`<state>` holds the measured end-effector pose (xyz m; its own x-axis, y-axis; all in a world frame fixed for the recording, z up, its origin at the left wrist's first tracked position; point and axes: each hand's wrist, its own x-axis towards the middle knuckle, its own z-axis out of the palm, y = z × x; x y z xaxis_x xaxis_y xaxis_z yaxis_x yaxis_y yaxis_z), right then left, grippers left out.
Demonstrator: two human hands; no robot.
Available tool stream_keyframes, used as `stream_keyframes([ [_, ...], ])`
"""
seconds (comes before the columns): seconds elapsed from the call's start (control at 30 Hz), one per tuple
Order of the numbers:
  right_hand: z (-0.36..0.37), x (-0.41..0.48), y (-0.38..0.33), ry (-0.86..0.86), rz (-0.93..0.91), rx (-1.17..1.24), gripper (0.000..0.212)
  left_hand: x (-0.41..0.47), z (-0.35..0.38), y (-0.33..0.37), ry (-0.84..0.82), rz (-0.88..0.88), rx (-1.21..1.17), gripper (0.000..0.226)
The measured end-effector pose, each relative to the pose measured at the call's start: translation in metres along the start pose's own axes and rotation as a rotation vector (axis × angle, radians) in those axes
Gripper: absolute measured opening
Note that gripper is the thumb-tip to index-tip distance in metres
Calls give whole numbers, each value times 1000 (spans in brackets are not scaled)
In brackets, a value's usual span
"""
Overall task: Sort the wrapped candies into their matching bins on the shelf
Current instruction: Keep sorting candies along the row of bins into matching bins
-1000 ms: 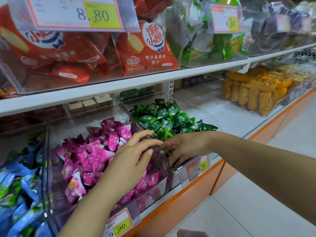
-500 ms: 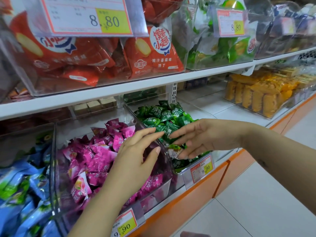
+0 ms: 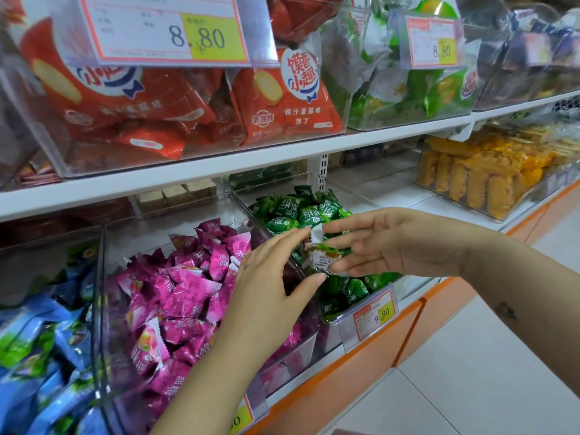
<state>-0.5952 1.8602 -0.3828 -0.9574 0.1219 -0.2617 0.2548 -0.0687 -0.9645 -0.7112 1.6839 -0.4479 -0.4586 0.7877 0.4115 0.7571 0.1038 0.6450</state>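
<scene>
— Hands first, please: how do they stand?

— Left hand [image 3: 270,296] enters the view from the lower left, fingers straight and spread, gripping nothing. Its index fingertip is at the white crimped end of a green-and-white candy [image 3: 323,257], and its thumb lies just below that candy without closing on it.

— And the other one?

— Right hand [image 3: 395,246] enters from the right at about the same height. Its fingertips pinch the candy: the index finger lies over the top, the lower fingers under it. The thumb is hidden from me.

— So where exactly is the candy?

— Between the two hands, in the air, at the right hand's fingertips. Whether it touches the left index finger or only sits just beside it, I cannot tell. It hangs over the wall where two clear bins meet, above the near part of the green candies [image 3: 301,210].

— Which bins?

— The pink bin [image 3: 292,356] sits under the left hand and wrist, heaped with pink candies [image 3: 188,296]. The green bin [image 3: 329,337] is just beside it on the right, below the right hand's fingers, with a price tag [image 3: 375,315] reading 9.90 on its front.

— Anything further left?

— Blue candies [image 3: 37,356] fill a third bin at the left edge. On the upper shelf [image 3: 219,171], red snack bags [image 3: 282,98] lie behind a clear front.
</scene>
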Motion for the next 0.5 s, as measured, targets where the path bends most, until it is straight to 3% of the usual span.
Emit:
stream_keyframes([
  [0.13,11,-7,-5,7,-74,-38,48,0,-5,7,-5,-72,-226,57],
  [0.37,55,-20,-16,14,-221,-81,40,-19,-33,27,70,-62,-479,44],
  [0.5,102,-20,-17,131,-346,-190,31,-44,-57,29,169,-123,-621,36],
])
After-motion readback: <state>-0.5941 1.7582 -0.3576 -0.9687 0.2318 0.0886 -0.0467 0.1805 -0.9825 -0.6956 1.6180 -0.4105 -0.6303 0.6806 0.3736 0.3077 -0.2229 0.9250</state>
